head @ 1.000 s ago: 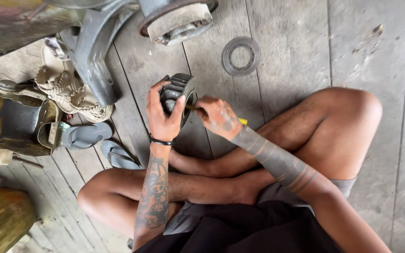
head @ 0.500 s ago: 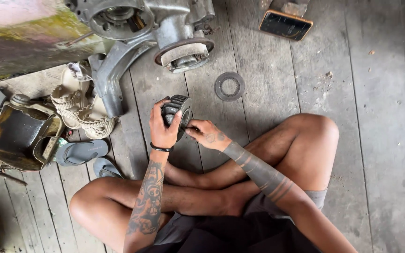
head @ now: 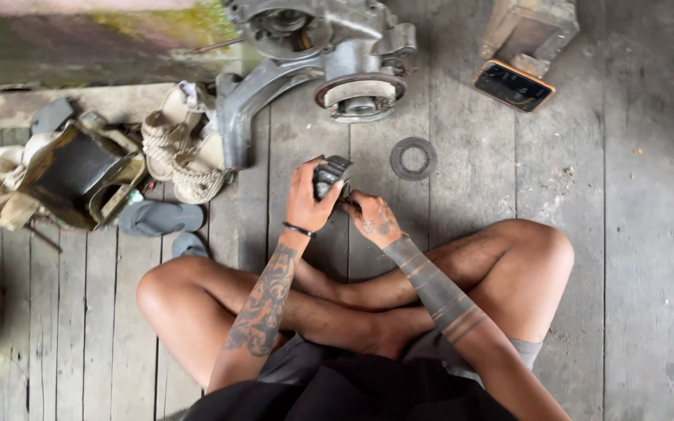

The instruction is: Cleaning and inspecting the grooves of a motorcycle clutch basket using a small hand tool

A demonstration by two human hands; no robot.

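I sit cross-legged on grey floorboards. My left hand point(head: 308, 200) grips a dark ribbed metal part point(head: 332, 174), holding it upright above the boards in front of my shins. My right hand point(head: 372, 219) is closed against the part's right lower side; whether it holds a small tool is hidden by the fingers. Beyond the part lies a flat metal ring point(head: 413, 158) on the floor. Farther off stands a large grey engine casing point(head: 329, 54) with a round opening facing me.
A phone with an orange rim point(head: 514, 85) lies at the upper right beside a wooden block point(head: 528, 27). Sandals point(head: 177, 152), flip-flops point(head: 157, 218) and an open dark bag point(head: 79, 171) crowd the left. A mossy beam point(head: 87, 47) runs along the top left.
The view has tilted upward, so the casing, phone and block have come into sight. Both hands stay on the ribbed part in much the same grip.
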